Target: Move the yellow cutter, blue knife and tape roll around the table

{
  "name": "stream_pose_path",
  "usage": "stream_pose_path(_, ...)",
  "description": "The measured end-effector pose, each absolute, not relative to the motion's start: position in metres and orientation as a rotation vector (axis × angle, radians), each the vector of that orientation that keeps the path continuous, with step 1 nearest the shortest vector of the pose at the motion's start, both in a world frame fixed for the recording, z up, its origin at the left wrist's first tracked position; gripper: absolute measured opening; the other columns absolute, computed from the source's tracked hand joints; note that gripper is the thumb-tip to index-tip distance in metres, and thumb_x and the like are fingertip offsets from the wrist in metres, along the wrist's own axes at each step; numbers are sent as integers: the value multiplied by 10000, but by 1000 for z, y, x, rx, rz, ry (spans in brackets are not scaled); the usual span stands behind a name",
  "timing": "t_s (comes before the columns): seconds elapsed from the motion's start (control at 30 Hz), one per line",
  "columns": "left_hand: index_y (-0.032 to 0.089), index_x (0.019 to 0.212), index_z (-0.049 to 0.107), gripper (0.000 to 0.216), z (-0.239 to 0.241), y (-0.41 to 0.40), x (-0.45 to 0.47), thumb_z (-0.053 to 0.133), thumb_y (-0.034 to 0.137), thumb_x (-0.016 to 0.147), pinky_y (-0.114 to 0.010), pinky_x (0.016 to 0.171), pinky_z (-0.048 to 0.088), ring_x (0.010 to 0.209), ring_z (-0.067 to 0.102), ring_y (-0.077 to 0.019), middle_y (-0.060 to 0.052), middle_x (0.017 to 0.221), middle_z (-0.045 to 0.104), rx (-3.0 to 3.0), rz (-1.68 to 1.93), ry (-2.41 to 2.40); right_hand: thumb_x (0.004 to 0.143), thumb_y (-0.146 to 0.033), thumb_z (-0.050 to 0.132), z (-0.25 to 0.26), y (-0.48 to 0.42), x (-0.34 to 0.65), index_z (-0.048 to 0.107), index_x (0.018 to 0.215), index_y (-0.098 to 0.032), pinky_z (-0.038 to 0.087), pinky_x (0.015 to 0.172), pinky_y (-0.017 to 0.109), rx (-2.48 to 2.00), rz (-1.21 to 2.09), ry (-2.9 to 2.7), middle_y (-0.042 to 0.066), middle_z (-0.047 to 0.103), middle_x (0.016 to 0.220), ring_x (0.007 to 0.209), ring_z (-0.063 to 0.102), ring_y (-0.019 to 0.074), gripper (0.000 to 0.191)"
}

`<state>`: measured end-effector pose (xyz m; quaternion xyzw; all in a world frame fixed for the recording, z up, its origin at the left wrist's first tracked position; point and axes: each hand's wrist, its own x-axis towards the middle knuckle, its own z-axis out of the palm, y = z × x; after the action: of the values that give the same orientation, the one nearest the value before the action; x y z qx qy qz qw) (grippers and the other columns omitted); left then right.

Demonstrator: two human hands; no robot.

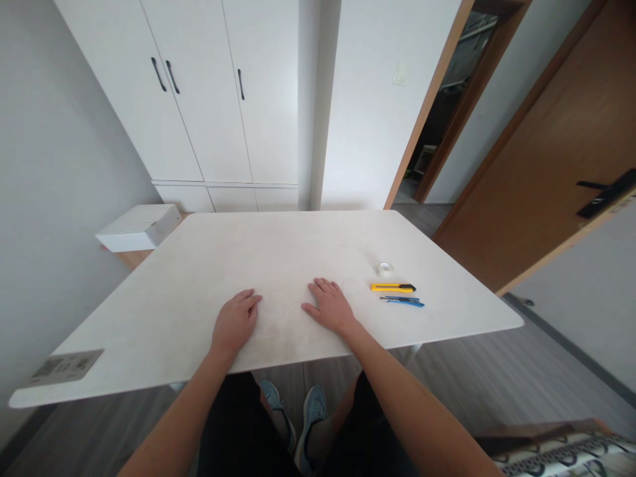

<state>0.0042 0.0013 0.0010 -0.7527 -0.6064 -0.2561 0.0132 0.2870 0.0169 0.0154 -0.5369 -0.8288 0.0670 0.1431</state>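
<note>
My left hand (235, 322) rests on the white table (278, 245) near its front edge, fingers loosely bent and nothing seen in them. To its right, my right hand (329, 305) lies palm down on the tabletop with the fingers apart. A yellow utility knife (392, 287) with a black end lies to the right of that hand. Just nearer to me is a blue pen-like cutter (402, 301) with a metal tip. Beyond the yellow knife lies a small roll of clear tape (385, 269). Neither hand touches these three things.
A grey printed label (67, 368) is on the table's front left corner. Past the left edge, a white box (140, 226) sits on a wooden surface. White cupboards (199, 99) stand behind the table. At right is a brown door (541, 146); patterned cloth (566, 457) shows at bottom right.
</note>
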Motion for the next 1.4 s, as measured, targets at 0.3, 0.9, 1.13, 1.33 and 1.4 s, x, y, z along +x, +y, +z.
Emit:
stream_pose_path(0.3,202,1101,747,388,2,1,4,412,272,919,-390,1084,465,1171,632,-236,-84,1268,686,-2345,-770,-1910,955,-595,449,15,17,287,488,1443,-198,183,1181,457,-1541,192,-2390,148,425,1548,1436,342,278,630)
stream_pose_path(0.9,203,1104,749,393,1,1,4,416,255,903,-370,1085,462,1170,637,-225,-82,1250,696,-2331,-756,-1868,956,-591,450,14,17,287,484,1446,-195,185,1182,451,-1545,191,-2391,148,421,1550,1438,338,268,632)
stream_pose_path(1.13,207,1103,751,399,1,2,3,409,261,906,-360,1084,461,1169,638,-225,-75,1257,694,-2339,-748,-1889,958,-593,446,16,17,287,484,1444,-197,180,1179,457,-1546,196,-2389,148,422,1548,1437,336,270,628)
stream_pose_path(1.33,224,1092,752,389,5,3,6,415,258,900,-369,1086,457,1165,636,-227,-66,1247,699,-2337,-716,-1921,962,-589,435,17,17,286,492,1433,-206,190,1171,448,-1551,168,-2388,143,437,1538,1431,344,267,610)
stream_pose_path(1.4,226,1085,753,389,5,3,6,413,258,899,-364,1084,456,1165,634,-224,-63,1241,702,-2331,-718,-1918,964,-588,431,18,16,285,487,1439,-206,189,1171,447,-1561,166,-2396,142,429,1544,1432,342,265,612)
